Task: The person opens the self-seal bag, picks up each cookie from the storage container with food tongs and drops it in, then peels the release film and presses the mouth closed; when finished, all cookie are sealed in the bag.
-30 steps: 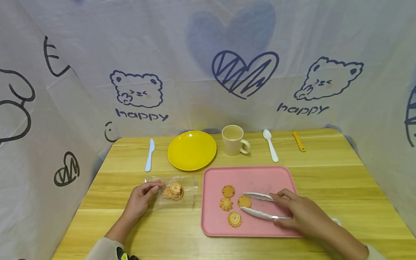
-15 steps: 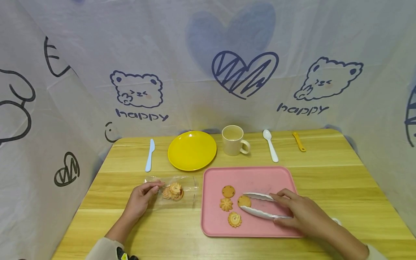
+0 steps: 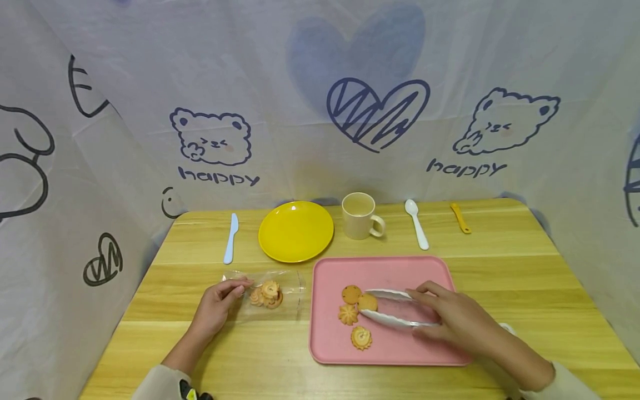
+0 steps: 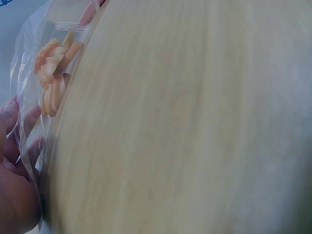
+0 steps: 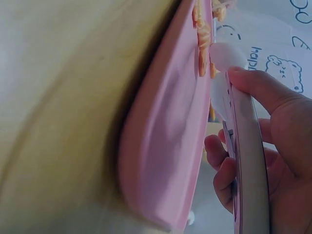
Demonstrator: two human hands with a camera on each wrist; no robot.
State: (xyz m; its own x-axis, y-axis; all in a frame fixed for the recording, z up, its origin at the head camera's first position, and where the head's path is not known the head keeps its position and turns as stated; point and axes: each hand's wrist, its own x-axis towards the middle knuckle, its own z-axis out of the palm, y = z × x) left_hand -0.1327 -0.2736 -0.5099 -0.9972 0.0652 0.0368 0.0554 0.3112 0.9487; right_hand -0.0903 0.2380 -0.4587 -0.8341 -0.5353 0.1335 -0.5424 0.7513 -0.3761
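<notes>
My left hand (image 3: 216,307) pinches the left end of a clear plastic bag (image 3: 291,283) lying on the table, with several piped cookies (image 3: 269,290) inside it. My right hand (image 3: 452,314) holds a pair of metal tongs (image 3: 392,320) over the pink tray (image 3: 410,272). Between the tong tips sits a round cookie (image 3: 367,303). Left of it on the tray are a chocolate-chip cookie (image 3: 351,294), a flower-shaped cookie (image 3: 348,314) and, nearer the front, a swirl cookie (image 3: 361,337). In the right wrist view the thumb presses along the tongs (image 5: 251,161).
Along the back of the table stand a yellow plate (image 3: 296,232) and a beige mug (image 3: 358,216). A light blue knife (image 3: 231,239) lies left of the plate. Right of the mug are a white spoon (image 3: 416,224) and a small yellow utensil (image 3: 460,217). A printed cloth hangs behind.
The right hand and tongs have shifted left over the tray, and the round cookie has moved left with them, close to the other cookies. The left hand and bag have stayed put.
</notes>
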